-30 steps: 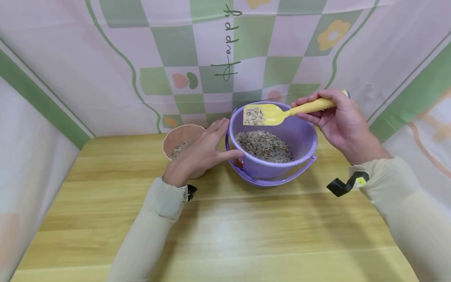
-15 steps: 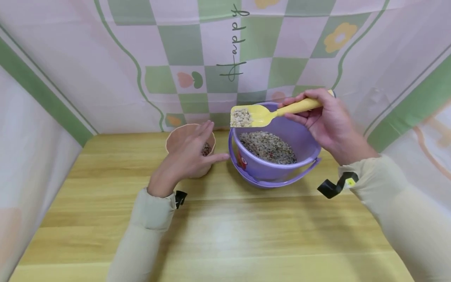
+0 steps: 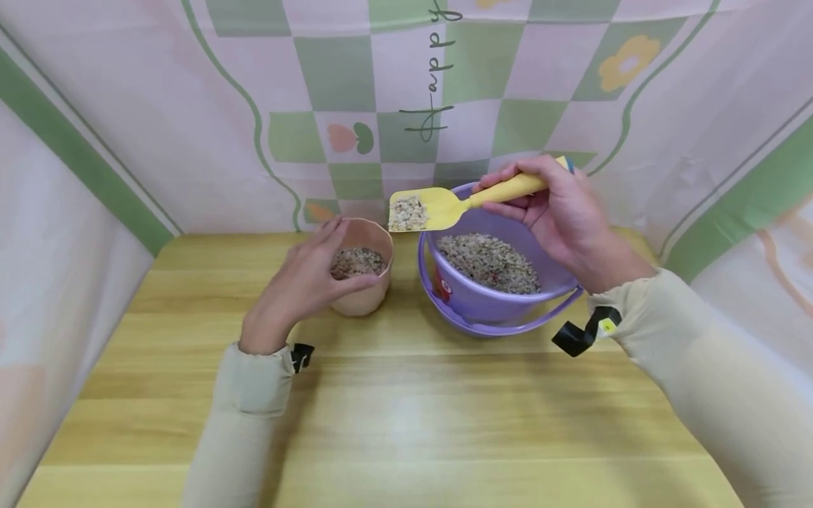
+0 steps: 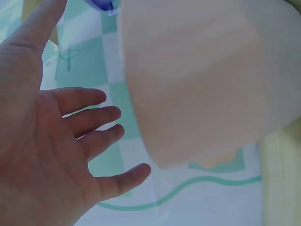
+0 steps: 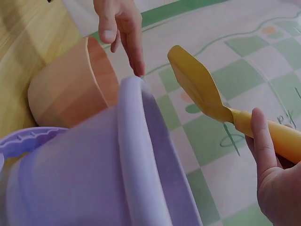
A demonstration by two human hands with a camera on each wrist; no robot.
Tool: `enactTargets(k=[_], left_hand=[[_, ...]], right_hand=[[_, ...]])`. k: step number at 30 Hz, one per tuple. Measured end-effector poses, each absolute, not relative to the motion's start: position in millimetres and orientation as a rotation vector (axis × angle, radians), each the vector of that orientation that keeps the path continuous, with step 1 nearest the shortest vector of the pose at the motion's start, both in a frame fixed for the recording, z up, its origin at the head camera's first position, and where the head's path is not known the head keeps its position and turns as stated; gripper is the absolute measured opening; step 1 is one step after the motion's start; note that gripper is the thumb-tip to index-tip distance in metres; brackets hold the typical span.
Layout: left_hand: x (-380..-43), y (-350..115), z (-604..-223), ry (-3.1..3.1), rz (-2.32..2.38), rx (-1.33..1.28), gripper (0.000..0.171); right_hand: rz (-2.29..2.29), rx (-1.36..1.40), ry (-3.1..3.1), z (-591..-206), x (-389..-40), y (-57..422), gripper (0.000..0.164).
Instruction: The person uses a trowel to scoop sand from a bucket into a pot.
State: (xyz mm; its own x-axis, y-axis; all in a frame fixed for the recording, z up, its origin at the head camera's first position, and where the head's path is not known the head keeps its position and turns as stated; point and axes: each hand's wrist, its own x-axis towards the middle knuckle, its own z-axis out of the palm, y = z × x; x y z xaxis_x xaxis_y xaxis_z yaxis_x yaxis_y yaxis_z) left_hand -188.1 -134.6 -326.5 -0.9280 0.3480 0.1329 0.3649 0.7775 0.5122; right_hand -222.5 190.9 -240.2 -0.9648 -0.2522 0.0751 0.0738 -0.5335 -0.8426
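Observation:
My right hand grips the handle of a yellow toy shovel, whose blade carries a small heap of pale gravel. The blade is above the left rim of a purple bucket, which holds more gravel. Beside the bucket stands a peach-coloured pot with gravel inside. Over the pot's left side is my left hand, fingers extended and thumb spread. In the left wrist view the fingers stand apart from the pot wall, holding nothing.
A wooden table bears both containers. The bucket's purple handle hangs down at its front. Behind the table hangs a green and white checked cloth with lettering. Cloth also covers both sides.
My left hand has left the bucket's rim and moved left to the pot. My right hand has carried the loaded shovel leftward, from over the bucket's middle to its left rim.

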Motion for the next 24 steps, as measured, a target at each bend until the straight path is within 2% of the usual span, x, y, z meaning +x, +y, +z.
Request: enactTargets(k=[12,19,24], left_hand=[[-195,-155,-344,-2.983,-0.814,-0.459,0.104],[-196,-161,-352,-3.019,-0.878,-0.427,0.12],[-197,-162,-355,-3.014,-0.95,-0.413,0.124]], right_hand=[[-2.516,-0.265,1.507,-237,-225,161,0.024],[-2.462,-0.272,1.584,-243,-228,144,0.025],[-2.423,-0.243,1.707,-249,-230,131,0.021]])
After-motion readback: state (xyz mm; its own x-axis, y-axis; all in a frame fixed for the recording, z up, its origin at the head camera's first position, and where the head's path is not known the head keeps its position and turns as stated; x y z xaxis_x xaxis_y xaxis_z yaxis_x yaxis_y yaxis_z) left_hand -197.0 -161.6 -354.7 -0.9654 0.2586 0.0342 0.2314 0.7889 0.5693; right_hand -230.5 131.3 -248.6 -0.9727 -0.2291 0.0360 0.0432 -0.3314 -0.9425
